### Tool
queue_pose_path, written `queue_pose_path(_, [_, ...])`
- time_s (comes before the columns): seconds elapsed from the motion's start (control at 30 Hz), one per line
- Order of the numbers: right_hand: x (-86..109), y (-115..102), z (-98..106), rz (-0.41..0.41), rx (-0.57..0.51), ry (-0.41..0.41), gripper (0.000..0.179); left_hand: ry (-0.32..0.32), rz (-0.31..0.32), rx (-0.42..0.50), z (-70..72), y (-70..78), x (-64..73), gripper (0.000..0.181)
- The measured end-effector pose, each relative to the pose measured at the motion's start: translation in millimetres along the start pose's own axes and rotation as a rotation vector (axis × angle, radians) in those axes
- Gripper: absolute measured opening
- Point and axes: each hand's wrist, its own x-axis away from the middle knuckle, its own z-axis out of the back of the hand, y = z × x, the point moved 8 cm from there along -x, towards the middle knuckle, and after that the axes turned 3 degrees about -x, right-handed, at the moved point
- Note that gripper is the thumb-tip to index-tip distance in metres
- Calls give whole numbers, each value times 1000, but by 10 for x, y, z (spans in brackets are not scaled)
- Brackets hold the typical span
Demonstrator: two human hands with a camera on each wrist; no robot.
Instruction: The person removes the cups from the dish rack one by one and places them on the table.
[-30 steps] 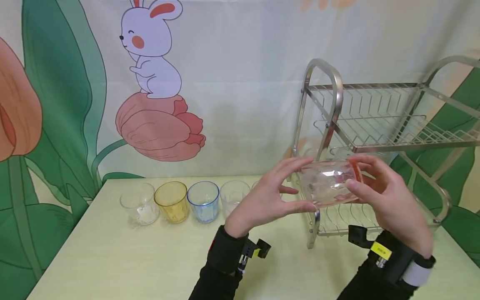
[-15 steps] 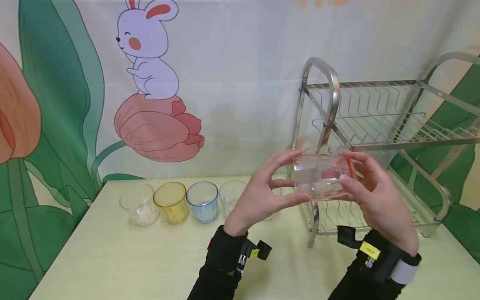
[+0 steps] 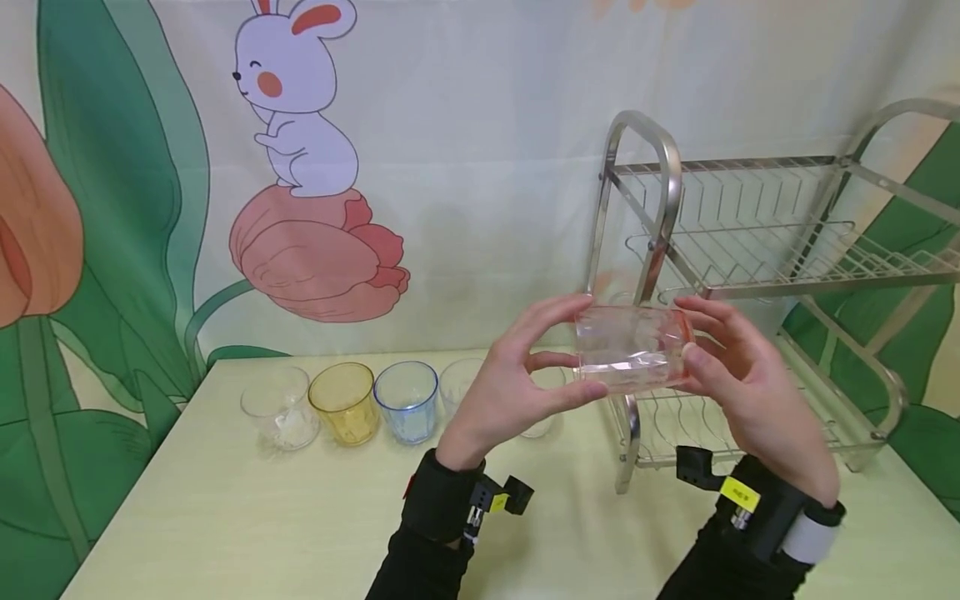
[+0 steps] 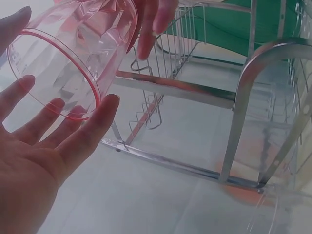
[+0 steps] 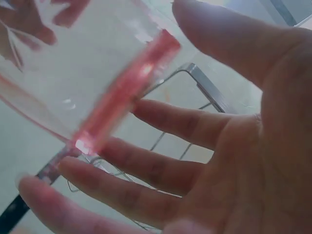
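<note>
A pink-tinted clear drinking glass [image 3: 630, 354] lies sideways in the air between both hands, in front of the dish rack. My left hand [image 3: 517, 367] holds its rim end between thumb and fingertips; in the left wrist view the pink glass's rim [image 4: 61, 46] faces that palm. At the other end my right hand [image 3: 750, 383] pinches the thick base between thumb and fingers. The base of the glass [image 5: 126, 95] shows deeper pink in the right wrist view. Some fingers of the right hand are partly hidden in the head view.
On the table [image 3: 262, 525], a clear glass [image 3: 281, 412], a yellow glass [image 3: 348, 408] and a blue glass [image 3: 408, 408] stand in a row. Further clear glasses are partly behind my left hand. A two-tier metal dish rack [image 3: 667, 187] stands at the right.
Both hands and the pink glass have moved left and slightly up. The glass has turned a little between the hands. The row of glasses stays in place.
</note>
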Motion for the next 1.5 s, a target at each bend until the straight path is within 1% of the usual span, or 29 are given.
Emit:
queue_pose_path(0.1, [-13,-5,33,7,22,10,48,13,6,-7,58,85,31,69])
queue_pose_path(0.23, [-19,-6,91,19,46,15,46,22,31,-37,154,212,98,70])
queue_pose_path(0.4, [2,32,171,22,72,37,46,37,56,-97,324,274,194,68])
queue_pose_path(0.5, [7,55,200,22,87,44,46,47,65,-127,426,275,251,67])
queue_pose_path(0.63, [24,73,242,12,104,53,46,50,79,-170,524,279,324,66])
queue_pose_path(0.73, [36,91,278,-5,159,67,47,47,91,-206,583,291,375,66])
queue_pose_path(0.83, [39,109,309,-21,238,79,48,48,104,-233,647,280,427,66])
queue_pose_path(0.93, [24,130,321,-38,313,74,50,54,126,-253,711,258,489,66])
queue_pose_path(1.07, [-27,184,335,-83,401,59,53,65,159,-285,796,230,573,67])
queue_pose_path(1.17, [-77,221,337,-111,443,41,54,76,176,-309,868,213,632,68])
queue_pose_path(1.37, [-148,290,336,-146,500,8,56,80,188,-330,964,169,707,69])
queue_pose_path(1.47, [-165,338,325,-164,494,-7,57,81,187,-336,1010,88,741,71])
queue_pose_path(1.5, [-170,355,319,-168,489,-10,57,79,187,-335,1016,93,746,71])
